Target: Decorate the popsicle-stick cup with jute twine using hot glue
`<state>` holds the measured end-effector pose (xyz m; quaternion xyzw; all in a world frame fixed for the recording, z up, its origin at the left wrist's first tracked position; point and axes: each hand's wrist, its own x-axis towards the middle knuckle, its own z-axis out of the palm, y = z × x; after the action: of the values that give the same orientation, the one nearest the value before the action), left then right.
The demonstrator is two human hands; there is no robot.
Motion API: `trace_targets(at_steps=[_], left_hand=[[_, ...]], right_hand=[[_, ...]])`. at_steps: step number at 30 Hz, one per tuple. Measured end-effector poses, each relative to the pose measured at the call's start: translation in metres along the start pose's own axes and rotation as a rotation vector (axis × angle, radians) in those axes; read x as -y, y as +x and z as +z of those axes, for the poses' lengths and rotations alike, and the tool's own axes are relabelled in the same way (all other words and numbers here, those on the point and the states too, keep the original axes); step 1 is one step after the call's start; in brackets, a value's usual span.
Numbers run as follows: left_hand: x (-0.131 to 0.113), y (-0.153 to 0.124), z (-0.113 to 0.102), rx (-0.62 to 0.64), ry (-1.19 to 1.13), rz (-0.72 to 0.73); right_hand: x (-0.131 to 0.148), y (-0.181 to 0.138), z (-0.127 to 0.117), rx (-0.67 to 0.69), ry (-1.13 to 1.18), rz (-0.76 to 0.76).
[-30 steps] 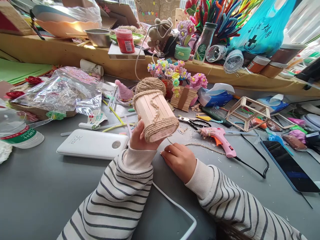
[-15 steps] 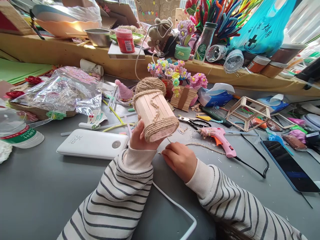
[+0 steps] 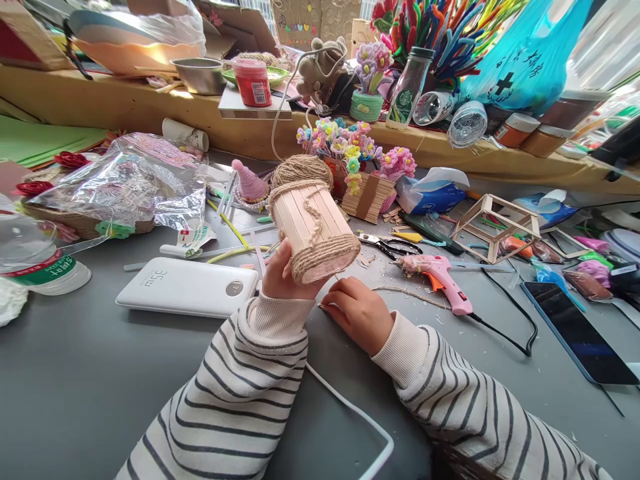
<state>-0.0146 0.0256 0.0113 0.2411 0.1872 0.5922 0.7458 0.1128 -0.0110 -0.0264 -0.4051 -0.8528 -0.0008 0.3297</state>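
Observation:
My left hand [image 3: 283,275] grips a small barrel of wooden craft sticks [image 3: 313,227] bound with jute twine at both ends, held tilted above the grey table [image 3: 75,373]. My right hand [image 3: 357,313] rests on the table just right of it, fingers curled in a pinch at the end of a loose strand of twine [image 3: 410,293] that trails off to the right. A ball of jute twine [image 3: 301,170] sits right behind the barrel. Both sleeves are white with dark stripes.
A pink glue gun [image 3: 440,275] with a black cord lies right of my hands, scissors [image 3: 383,245] behind it. A white power bank [image 3: 187,288] lies left, a tablet [image 3: 580,333] far right. A stick frame [image 3: 495,223], paper flowers [image 3: 350,143] and a cluttered shelf [image 3: 125,107] stand behind.
My right hand has slid slightly up and left toward the barrel, its fingers pinching at the twine end. The barrel stays almost still in my left hand.

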Motion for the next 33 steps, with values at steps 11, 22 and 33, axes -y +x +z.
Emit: trace_targets(at_steps=[11,22,33], left_hand=[[-0.0001,0.0001,0.0014,-0.022,0.004,0.013],[-0.0006,0.0002,0.0002,-0.051,0.044,0.015],[-0.0024,-0.0027,0.0039,-0.042,0.038,-0.001]], right_hand=[[0.0011,-0.0001,0.0011,0.009,-0.007,-0.008],[-0.0013,-0.0007,-0.0027,0.039,0.059,-0.013],[-0.0010,-0.0025,-0.0029,0.020,0.044,-0.008]])
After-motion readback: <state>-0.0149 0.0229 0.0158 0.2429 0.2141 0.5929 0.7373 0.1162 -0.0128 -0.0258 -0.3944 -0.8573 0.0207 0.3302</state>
